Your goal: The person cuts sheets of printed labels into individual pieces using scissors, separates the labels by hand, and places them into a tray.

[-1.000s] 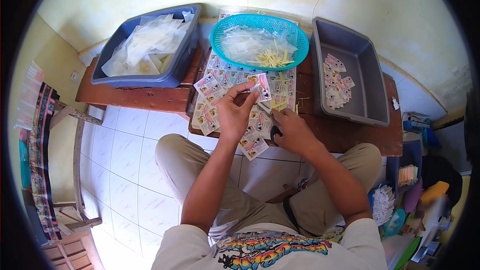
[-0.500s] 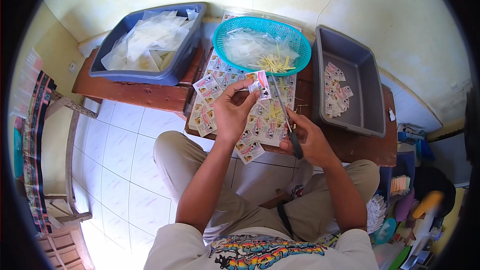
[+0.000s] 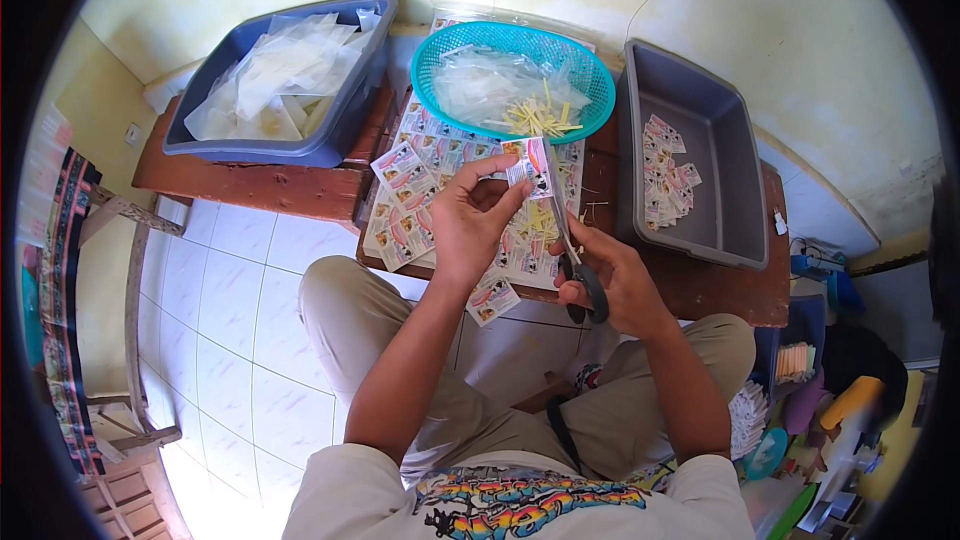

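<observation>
1. The left hand (image 3: 470, 225) held a small printed card (image 3: 530, 168), its thumb and forefinger pinched on the card's left side
2. The card was up in front of the near side of a teal basket (image 3: 425, 80), raised above the printed sheets (image 3: 470, 145)
3. The right hand (image 3: 620, 280) held a pair of scissors (image 3: 594, 292), its fingers curled around the black handles and the blades pointing away from the person
4. The blades ran along the card's right side; I could not tell how far apart they stood or whether they touched the card
5. Beneath both hands, the printed sheets covered much of a brown wooden worktop (image 3: 690, 290), with a loose piece (image 3: 405, 172) at their left and a smaller piece (image 3: 492, 300) jutting over the front edge
6. The basket rested on the far part of the sheets and held clear plastic (image 3: 480, 90), with a pile of yellow strips (image 3: 540, 120) at its near side
7. To the right, a grey tub (image 3: 720, 190) held many small cut cards (image 3: 665, 175), gathered towards its left side
8. To the left, a blue tub (image 3: 270, 148) was heaped with whitish see-through sheets (image 3: 270, 85)
</observation>
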